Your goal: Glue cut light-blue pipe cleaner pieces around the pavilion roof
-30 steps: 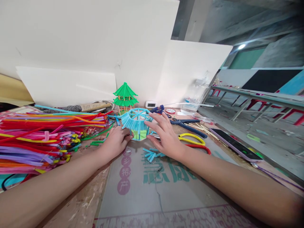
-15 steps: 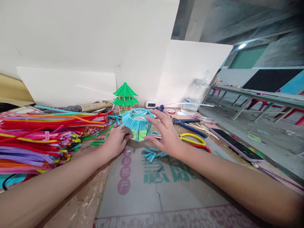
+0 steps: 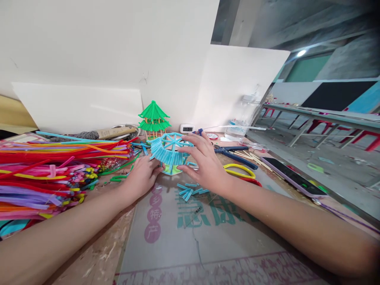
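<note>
A small model pavilion (image 3: 168,155), made of light blue pipe cleaners, stands between my hands on a pale green base. Its roof has blue strips along the left and front, and bare spokes at the top. My left hand (image 3: 144,174) has its fingers curled in against the base's left side, closed on it. My right hand (image 3: 205,163) reaches round the right side, thumb by the base and bent fingers at the roof's edge; the far fingertips are partly hidden. Several short blue pipe-cleaner pieces (image 3: 187,194) lie just in front.
Bundles of coloured pipe cleaners (image 3: 44,178) fill the left side. Behind stand a green model pagoda (image 3: 153,118), a small digital clock (image 3: 187,128) and a plastic bottle (image 3: 242,118). At right lie blue-handled pliers (image 3: 237,154), yellow-and-red-handled scissors (image 3: 240,171) and a phone (image 3: 292,176).
The pavilion has turned and tilted, so the roof strips now cover more of its front and less green base shows. My right fingers have come in closer round it. The view has shifted slightly.
</note>
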The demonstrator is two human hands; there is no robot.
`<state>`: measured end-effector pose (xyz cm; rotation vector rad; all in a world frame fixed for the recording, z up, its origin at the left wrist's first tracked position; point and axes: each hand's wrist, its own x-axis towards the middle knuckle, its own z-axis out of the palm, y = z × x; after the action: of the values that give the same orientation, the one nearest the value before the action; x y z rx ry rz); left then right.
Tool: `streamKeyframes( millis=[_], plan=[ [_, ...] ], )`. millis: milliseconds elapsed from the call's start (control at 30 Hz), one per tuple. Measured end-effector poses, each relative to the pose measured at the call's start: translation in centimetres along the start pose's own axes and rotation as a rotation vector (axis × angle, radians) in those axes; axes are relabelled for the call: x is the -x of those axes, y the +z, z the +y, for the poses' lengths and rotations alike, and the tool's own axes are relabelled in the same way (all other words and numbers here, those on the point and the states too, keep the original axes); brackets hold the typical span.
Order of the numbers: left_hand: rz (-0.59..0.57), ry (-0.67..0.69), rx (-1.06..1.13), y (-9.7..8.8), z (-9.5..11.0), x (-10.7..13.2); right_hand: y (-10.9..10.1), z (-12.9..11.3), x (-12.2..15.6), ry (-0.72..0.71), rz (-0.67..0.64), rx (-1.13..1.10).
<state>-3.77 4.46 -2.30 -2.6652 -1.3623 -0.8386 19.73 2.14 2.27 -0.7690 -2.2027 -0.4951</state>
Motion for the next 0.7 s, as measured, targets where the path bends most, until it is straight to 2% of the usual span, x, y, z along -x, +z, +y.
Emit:
streamKeyframes(
  millis=[700],
  plan=[
    [-0.023, -0.025, 0.011, 0.14, -0.21, 0.0, -0.1, 0.27, 0.13, 0.029, 0.023, -0.075]
  ],
)
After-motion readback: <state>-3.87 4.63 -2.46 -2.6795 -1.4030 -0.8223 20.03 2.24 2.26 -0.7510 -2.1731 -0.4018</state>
